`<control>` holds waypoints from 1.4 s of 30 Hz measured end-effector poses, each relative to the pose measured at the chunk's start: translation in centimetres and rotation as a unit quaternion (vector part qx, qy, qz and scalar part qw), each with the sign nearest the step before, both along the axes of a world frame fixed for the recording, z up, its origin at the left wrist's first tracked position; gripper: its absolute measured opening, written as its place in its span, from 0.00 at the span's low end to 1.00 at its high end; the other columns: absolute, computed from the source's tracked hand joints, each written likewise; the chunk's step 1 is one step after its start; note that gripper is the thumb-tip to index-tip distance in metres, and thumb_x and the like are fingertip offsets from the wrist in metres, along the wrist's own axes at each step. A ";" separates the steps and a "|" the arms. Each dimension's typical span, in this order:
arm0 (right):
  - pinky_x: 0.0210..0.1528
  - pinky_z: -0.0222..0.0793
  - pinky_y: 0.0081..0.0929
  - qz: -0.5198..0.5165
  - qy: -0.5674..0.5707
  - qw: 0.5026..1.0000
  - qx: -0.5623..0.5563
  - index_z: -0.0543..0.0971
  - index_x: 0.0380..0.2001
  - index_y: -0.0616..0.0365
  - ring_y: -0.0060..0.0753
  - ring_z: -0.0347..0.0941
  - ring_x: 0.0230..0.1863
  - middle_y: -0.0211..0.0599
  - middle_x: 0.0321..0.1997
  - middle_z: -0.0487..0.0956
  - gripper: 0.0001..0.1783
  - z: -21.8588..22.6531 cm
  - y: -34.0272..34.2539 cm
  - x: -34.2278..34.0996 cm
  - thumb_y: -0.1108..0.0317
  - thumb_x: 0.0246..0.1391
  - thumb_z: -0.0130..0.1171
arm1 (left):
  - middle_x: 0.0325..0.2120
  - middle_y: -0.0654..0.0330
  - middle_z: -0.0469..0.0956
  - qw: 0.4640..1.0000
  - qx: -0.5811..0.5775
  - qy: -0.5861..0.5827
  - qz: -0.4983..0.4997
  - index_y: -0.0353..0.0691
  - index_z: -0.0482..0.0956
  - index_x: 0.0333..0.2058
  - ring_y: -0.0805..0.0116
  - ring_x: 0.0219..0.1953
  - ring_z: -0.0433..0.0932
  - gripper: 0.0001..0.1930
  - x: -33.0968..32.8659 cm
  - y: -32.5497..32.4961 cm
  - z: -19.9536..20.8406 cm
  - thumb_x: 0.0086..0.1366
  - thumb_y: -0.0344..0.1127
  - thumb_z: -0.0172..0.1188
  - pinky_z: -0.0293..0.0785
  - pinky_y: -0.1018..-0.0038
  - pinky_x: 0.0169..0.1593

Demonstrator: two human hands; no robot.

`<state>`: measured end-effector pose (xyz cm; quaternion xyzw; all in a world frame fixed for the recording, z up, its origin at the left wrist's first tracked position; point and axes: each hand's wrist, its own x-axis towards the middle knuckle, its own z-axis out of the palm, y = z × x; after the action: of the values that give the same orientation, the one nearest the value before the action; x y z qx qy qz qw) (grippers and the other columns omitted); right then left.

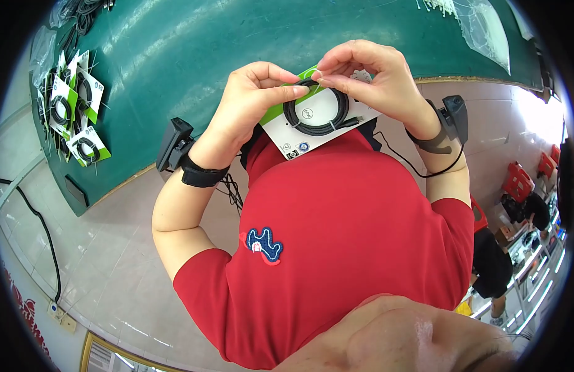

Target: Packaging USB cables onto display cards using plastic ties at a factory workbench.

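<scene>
A white and green cardboard card (278,135) is held at the table's near edge, in front of my red shirt. On it lies a coiled black cable (290,115) with a metal plug at its right side. My left hand (253,96) pinches the top left of the coil between thumb and forefinger. My right hand (371,74) closes thumb and forefinger on a thin white cable tie (317,88) at the top of the coil. The fingers partly hide where the tie meets the cable and card.
Several carded black cables (70,102) are piled on the left of the green table (206,37). Loose dark cables (82,18) lie at the far left. A clear bag of white cable ties (482,31) lies far right. Another person's dark clothing (492,263) and red chairs (518,181) show at right.
</scene>
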<state>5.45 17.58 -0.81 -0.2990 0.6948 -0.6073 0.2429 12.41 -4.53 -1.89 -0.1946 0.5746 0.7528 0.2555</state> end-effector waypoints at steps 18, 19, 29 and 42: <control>0.33 0.73 0.21 -0.034 0.275 0.960 0.029 0.82 0.34 0.59 0.26 0.77 0.32 0.33 0.35 0.84 0.10 -0.9 -0.6 0.8 0.80 0.47 0.68 | 0.32 0.57 0.83 1.000 0.005 0.003 0.007 0.33 0.80 0.35 0.72 0.36 0.82 0.09 -0.2 0.1 -0.4 0.56 0.24 0.69 0.79 0.78 0.42; 0.33 0.73 0.22 -0.036 0.280 0.959 0.027 0.82 0.34 0.59 0.26 0.77 0.31 0.33 0.35 0.84 0.10 -0.8 -0.7 0.8 0.80 0.47 0.68 | 0.32 0.56 0.83 1.000 0.004 0.003 0.008 0.33 0.80 0.35 0.72 0.37 0.82 0.09 -0.2 0.1 -0.4 0.56 0.24 0.69 0.79 0.78 0.42; 0.31 0.71 0.27 -0.017 0.357 0.934 -0.006 0.81 0.33 0.57 0.33 0.76 0.32 0.31 0.30 0.81 0.11 -1.5 -1.0 1.0 0.80 0.45 0.68 | 0.34 0.54 0.84 0.999 0.034 0.004 0.001 0.32 0.80 0.36 0.70 0.38 0.83 0.08 -0.2 -0.2 -0.1 0.57 0.23 0.68 0.79 0.76 0.44; 0.49 0.72 0.27 -0.116 0.229 0.965 -0.056 0.81 0.43 0.60 0.32 0.77 0.45 0.37 0.46 0.82 0.14 2.0 2.8 -4.3 0.77 0.51 0.65 | 0.34 0.53 0.84 0.992 0.063 0.076 0.073 0.34 0.79 0.36 0.68 0.38 0.83 0.07 -0.2 -1.8 1.9 0.58 0.21 0.66 0.79 0.75 0.45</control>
<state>1.16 20.38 1.21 -0.3605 0.7269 -0.5844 -0.0113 12.21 -6.35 0.02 -0.1612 0.5278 0.8170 0.1672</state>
